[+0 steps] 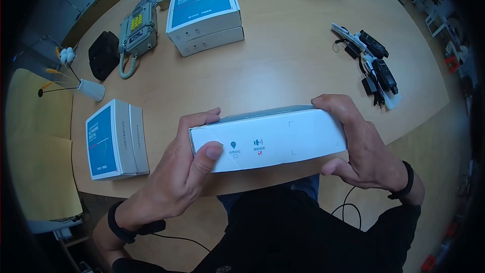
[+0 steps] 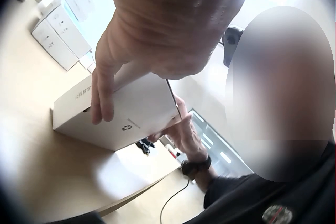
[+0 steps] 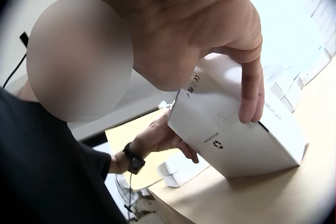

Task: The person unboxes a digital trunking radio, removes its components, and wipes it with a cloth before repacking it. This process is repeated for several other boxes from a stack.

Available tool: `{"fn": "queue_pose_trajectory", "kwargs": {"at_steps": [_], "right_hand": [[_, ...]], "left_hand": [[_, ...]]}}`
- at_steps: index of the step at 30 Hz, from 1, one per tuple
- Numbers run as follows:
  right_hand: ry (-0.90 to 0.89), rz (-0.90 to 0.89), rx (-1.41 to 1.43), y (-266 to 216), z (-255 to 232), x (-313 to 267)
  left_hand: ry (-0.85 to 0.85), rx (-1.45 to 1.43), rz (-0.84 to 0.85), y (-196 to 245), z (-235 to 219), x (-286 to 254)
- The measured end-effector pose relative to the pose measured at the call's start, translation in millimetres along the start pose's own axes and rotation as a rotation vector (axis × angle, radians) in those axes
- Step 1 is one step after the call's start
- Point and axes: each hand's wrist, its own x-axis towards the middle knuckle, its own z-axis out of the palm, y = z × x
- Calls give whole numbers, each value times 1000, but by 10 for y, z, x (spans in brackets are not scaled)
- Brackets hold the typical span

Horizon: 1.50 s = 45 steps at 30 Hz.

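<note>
A white cardboard box [image 1: 273, 144] is tilted at the near table edge, its printed long side with small icons and a red tick facing up toward the head camera. My left hand [image 1: 184, 167] grips its left end, thumb pressed on the printed side and fingers over the far edge. At the other end, my right hand [image 1: 369, 146] holds the box with fingers curled over the far corner; the thumb shows below the near corner. In the left wrist view, one corner of the box [image 2: 142, 111] is low over the tabletop. A recycling mark shows on the box [image 3: 226, 124] in the right wrist view.
Two blue-and-white boxes [image 1: 103, 144] stand at the left. More stacked boxes [image 1: 204, 12] occupy the back. A corded telephone [image 1: 139, 28], black pouch [image 1: 103, 55] and white vase [image 1: 92, 90] are at the far left. Black devices with cables [image 1: 379, 71] lie at the right.
</note>
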Motion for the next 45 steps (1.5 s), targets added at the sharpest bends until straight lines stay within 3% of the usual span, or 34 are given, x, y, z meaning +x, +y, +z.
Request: {"fn": "queue_pose_trajectory", "kwargs": {"at_steps": [2, 3, 4, 6, 7, 8, 9, 10, 11, 12, 14, 16, 18, 19, 22, 25, 29, 31, 34, 38, 40, 45], "right_hand": [[-75, 132, 275, 3, -45, -55], [-76, 133, 275, -15, -42, -121], [-56, 328, 558, -67, -15, -230], [43, 639, 1116, -128, 117, -425], [43, 645, 1117, -100, 189, -462], [37, 784, 1278, -74, 252, -496], [35, 925, 1435, -55, 291, -526], [-8, 965, 1417, -35, 311, -505], [4, 966, 1412, -18, 361, -481], [28, 840, 1216, 6, 438, -455], [145, 606, 971, 112, 605, -418], [214, 521, 897, 240, 705, -347], [285, 370, 777, 387, 806, -275], [286, 363, 773, 432, 851, -232], [250, 537, 913, 518, 879, -111], [211, 598, 951, 538, 843, -68], [250, 600, 921, 521, 946, -82], [354, 547, 888, 511, 1024, -91], [368, 542, 919, 525, 1030, -107], [261, 663, 989, 589, 844, 24], [149, 736, 1188, 676, 789, 131], [237, 667, 1223, 778, 1031, 276]], "left_hand": [[-10, -69, -43, 0, 6, -36], [-32, -300, -114, -25, 19, -99], [-53, -532, -188, -51, 45, -157], [-64, -673, -227, -95, 101, -220], [-74, -811, -257, -127, 141, -248], [2, -771, -376, -185, 281, -271], [-4, -774, -377, -256, 386, -280], [29, -692, -218, -328, 473, -271], [61, -605, -57, -398, 547, -227], [83, -664, 60, -465, 626, -158], [42, -711, 74, -579, 646, -5], [-2, -673, 75, -632, 572, 194], [94, -590, 76, -850, 569, 456], [180, -509, 70, -934, 564, 574], [145, -631, 56, -968, 552, 801], [110, -741, 44, -1040, 549, 873], [158, -818, 24, -1037, 560, 862], [119, -808, 22, -1061, 544, 848], [96, -828, -29, -1003, 504, 851], [139, -865, 20, -1051, 542, 860], [163, -868, 87, -1073, 556, 867], [206, -873, 120, -1099, 533, 862]]}}
